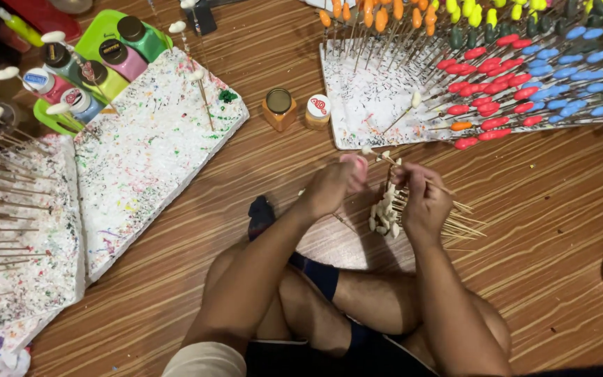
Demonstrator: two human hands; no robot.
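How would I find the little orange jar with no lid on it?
Start at the white foam board bristling with painted sticks, top right. Just off its left edge, two small orange jars stand together on the wooden floor. The open orange jar is the left one; its neighbour wears a white cap.

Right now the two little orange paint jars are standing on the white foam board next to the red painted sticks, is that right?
Not quite. The head view shows the two orange paint jars standing on the wooden floor, in the gap between the two white foam boards, not on a board. The red painted sticks are stuck in the board to their right.
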